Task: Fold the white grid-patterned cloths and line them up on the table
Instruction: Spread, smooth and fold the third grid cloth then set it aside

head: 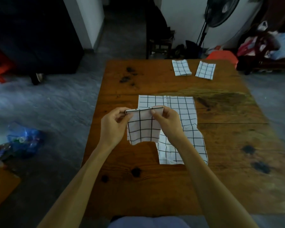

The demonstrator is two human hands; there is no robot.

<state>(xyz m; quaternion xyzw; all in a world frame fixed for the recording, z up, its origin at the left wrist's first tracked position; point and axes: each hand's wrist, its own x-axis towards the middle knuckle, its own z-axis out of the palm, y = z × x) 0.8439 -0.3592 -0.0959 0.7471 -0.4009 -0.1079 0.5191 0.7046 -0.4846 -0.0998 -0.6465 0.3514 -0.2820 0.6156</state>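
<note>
Holding the folded cloth (142, 127) by its top edge above the middle of the table (122, 186), the left hand (113, 127) pinches the left corner and the right hand (167, 124) pinches the right corner. This fold appears nearly complete. Beneath and to the right, an unfolded cloth (179, 112) lies flat and is not yet folded. Near the far right corner, two finished cloths (181, 67) (205, 70) lie side by side, starting the row.
</note>
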